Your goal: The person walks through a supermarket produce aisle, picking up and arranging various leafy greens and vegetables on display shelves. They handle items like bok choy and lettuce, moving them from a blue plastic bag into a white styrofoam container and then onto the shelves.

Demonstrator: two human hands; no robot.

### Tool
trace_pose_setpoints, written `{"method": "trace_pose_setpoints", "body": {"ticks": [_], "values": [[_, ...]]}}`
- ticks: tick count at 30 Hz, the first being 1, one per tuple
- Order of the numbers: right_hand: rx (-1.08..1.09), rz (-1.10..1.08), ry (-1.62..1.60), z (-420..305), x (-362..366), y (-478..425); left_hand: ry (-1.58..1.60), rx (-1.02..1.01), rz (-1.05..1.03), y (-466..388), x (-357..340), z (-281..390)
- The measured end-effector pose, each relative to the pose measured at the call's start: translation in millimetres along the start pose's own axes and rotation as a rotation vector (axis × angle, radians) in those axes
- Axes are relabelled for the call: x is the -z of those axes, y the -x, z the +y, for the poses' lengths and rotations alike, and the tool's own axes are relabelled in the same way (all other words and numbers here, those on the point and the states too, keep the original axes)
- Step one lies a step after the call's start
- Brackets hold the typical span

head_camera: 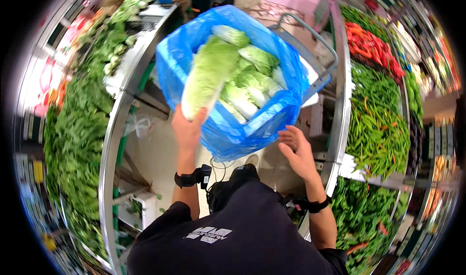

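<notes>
My left hand grips the white base of a long napa cabbage, which is held over the left side of a blue plastic bag. The bag stands open like a liner, and several more napa cabbages lie inside it. What supports the bag underneath is mostly hidden. My right hand is just off the bag's lower right side, with its fingers apart and nothing in it.
Leafy greens fill the stall at left, edged by a metal rail. At right are red peppers, green chilies and more greens. A cart with a metal handle stands behind the bag. A white foam box sits low at left.
</notes>
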State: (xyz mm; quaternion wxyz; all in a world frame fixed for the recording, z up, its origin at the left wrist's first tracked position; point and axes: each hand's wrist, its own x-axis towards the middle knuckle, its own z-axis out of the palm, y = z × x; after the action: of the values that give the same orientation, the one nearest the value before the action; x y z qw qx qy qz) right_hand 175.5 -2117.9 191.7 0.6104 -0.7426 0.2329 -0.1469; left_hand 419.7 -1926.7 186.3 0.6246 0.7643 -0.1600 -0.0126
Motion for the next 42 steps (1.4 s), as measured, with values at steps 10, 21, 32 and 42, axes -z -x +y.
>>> {"method": "trace_pose_setpoints", "body": {"ticks": [10, 21, 32, 42], "values": [[-0.414, -0.212, -1.188, -29, -133, -27, -0.712, -0.474, -0.145, 111, 58, 59], [-0.614, -0.020, -1.091, -43, -262, -47, -0.453, -0.142, -0.069, 128, 225, -30], [-0.599, 0.231, -0.899, -49, -379, -237, -0.700, 0.176, 0.490, 112, 537, -122], [0.240, 0.317, -0.026, -19, -346, -445, -0.648, 0.503, 0.740, 145, 587, -188]]}}
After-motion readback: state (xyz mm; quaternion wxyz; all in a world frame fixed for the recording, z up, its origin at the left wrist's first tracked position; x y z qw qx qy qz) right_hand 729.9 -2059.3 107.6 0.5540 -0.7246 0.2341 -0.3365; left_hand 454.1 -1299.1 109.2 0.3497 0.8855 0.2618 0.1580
